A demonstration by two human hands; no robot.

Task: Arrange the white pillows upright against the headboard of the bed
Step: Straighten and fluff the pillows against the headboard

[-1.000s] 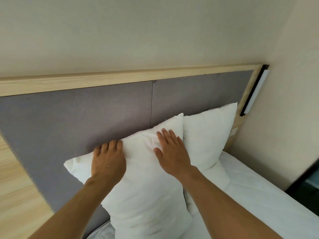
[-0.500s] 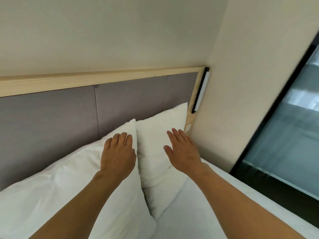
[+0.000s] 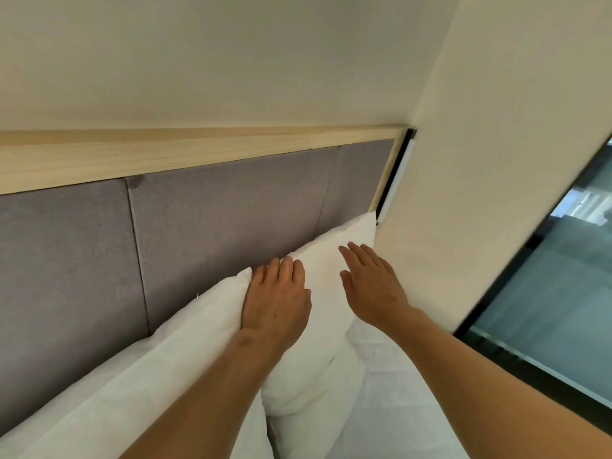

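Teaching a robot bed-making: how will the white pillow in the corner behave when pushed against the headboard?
Probably soft: the white corner pillow looks puffy and creased beneath the flat left hand. Likely light and floppy, so it may slump. The grey padded headboard behind should stop it sliding back.

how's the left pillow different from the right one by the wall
The left pillow overlaps the front of the right pillow. The right pillow's top corner rises higher up the headboard. The left hand lies where both meet; the right hand is only at the right pillow. Both are white and lean on the headboard.
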